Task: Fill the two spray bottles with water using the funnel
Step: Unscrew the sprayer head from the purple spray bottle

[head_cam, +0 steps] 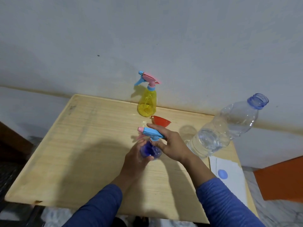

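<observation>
A blue spray bottle (150, 150) stands at the middle of the wooden table (73, 145). My left hand (136, 158) grips its body from the left. My right hand (170, 145) holds its blue-and-pink spray head (151, 132), fingers curled round the neck. Behind it, by the wall, a yellow spray bottle (147, 104) stands with its pink-and-blue head on. An orange funnel (161, 121) lies on the table between the two bottles, partly hidden by my right hand. A large clear water bottle (226, 126) stands uncapped at the right, partly filled.
A white sheet of paper (229, 176) with the water bottle's blue cap (222, 174) on it lies at the table's right front. An orange object (282, 179) sits off the table's right edge. A pale wall runs right behind the table.
</observation>
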Available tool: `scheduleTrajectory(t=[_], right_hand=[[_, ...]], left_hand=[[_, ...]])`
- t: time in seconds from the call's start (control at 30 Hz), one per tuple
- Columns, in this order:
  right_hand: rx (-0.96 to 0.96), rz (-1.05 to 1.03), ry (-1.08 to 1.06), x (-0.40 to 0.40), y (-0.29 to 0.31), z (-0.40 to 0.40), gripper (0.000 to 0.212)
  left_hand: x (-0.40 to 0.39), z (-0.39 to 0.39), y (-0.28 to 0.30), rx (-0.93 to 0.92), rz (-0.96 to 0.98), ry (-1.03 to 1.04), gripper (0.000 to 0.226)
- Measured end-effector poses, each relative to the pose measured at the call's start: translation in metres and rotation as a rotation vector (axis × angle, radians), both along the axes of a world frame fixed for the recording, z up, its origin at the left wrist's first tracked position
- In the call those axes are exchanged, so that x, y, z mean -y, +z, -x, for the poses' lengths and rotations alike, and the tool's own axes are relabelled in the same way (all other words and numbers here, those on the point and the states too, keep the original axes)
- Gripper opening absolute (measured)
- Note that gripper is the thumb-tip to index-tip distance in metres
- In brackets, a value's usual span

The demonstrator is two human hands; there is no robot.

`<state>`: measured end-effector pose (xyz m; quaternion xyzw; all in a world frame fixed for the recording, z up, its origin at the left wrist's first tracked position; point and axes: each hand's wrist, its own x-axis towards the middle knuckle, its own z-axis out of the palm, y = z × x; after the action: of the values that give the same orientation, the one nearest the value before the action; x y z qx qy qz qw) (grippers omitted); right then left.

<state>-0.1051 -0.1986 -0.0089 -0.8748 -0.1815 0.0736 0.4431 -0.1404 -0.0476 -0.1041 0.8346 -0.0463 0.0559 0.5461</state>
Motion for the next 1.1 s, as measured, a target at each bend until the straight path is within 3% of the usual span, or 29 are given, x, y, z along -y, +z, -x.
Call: scheduleTrajectory(t=[0.13, 0.3, 0.47, 0.57, 0.67, 0.77, 0.93, 1.1], right_hand=[[0.018, 0.061, 0.029, 0.003, -0.002, -0.005, 0.063], [0.080, 0.030, -0.038, -0.001, -0.006, -0.002, 0.058], [0.065, 0.017, -0.100, -0.001, -0.008, 0.001, 0.053], [0.087, 0.011, -0.072, -0.001, -0.005, 0.003, 0.064], [0.234, 0.058, -0.014, -0.002, -0.010, 0.006, 0.078], [0.379, 0.095, 0.043, -0.002, -0.016, 0.004, 0.077], [0.357, 0.048, 0.006, -0.006, -0.019, 0.004, 0.082], [0.328, 0.046, 0.020, -0.004, -0.018, 0.003, 0.078]], left_hand=[[-0.001, -0.001, 0.000, 0.000, -0.017, -0.022, 0.051], [-0.002, -0.003, -0.002, -0.045, -0.039, -0.039, 0.077], [-0.004, -0.005, 0.009, -0.046, -0.048, -0.093, 0.071], [-0.005, -0.006, 0.008, -0.075, -0.060, -0.099, 0.060], [-0.006, -0.006, 0.009, -0.073, -0.066, -0.107, 0.053], [-0.006, -0.007, 0.009, -0.082, -0.061, -0.084, 0.050], [-0.005, -0.005, 0.008, -0.081, -0.018, -0.084, 0.061], [-0.004, -0.004, 0.008, -0.100, -0.002, -0.089, 0.056]])
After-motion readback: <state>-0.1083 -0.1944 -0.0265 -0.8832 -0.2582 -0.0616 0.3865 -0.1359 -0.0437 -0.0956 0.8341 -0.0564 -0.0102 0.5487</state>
